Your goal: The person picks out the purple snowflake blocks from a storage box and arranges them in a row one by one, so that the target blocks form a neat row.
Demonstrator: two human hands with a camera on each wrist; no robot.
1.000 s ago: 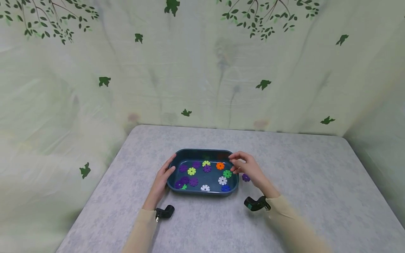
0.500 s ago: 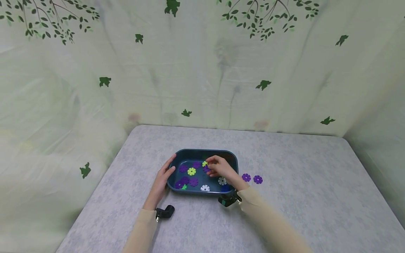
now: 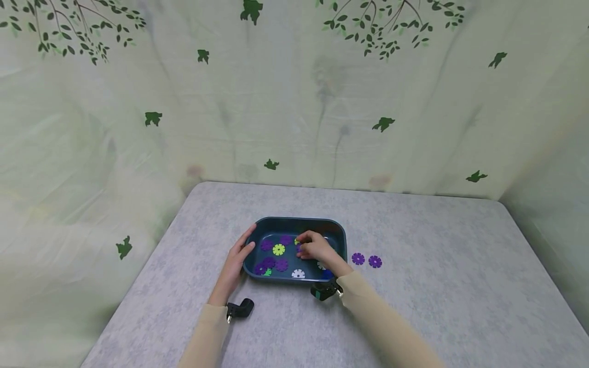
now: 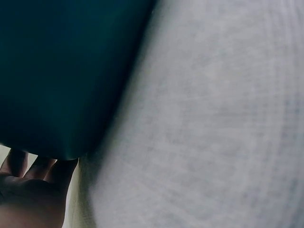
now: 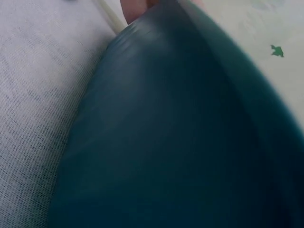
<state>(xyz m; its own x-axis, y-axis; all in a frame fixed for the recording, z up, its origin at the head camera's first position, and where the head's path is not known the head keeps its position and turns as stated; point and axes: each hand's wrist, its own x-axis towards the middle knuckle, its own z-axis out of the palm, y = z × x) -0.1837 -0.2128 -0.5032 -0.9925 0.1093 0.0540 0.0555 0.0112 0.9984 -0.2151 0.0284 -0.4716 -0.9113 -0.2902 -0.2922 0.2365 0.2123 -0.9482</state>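
Note:
A dark teal tray [image 3: 294, 281] holds several notched plastic snowflake discs in purple, yellow, white, blue and green. My left hand [image 3: 236, 258] grips the tray's left rim, thumb over the edge; its fingers [image 4: 42, 168] show past the rim in the left wrist view. My right hand [image 3: 317, 249] reaches into the tray with bent fingers around a purple snowflake disc [image 3: 299, 248], beside a partly covered yellow one [image 3: 296, 241]. I cannot tell whether the disc is pinched. The right wrist view shows mostly the tray's outer wall [image 5: 156, 109].
Two purple snowflake discs, a nearer one [image 3: 358, 258] and a farther one [image 3: 375, 261], lie on the grey table [image 3: 437, 276] right of the tray. A leaf-patterned curtain [image 3: 294, 102] stands behind the table. Each wrist carries a small black camera.
My right hand has moved from the tray's right rim left into its middle, then slightly lower. A second purple snowflake disc shows on the table at right. My left hand stays put.

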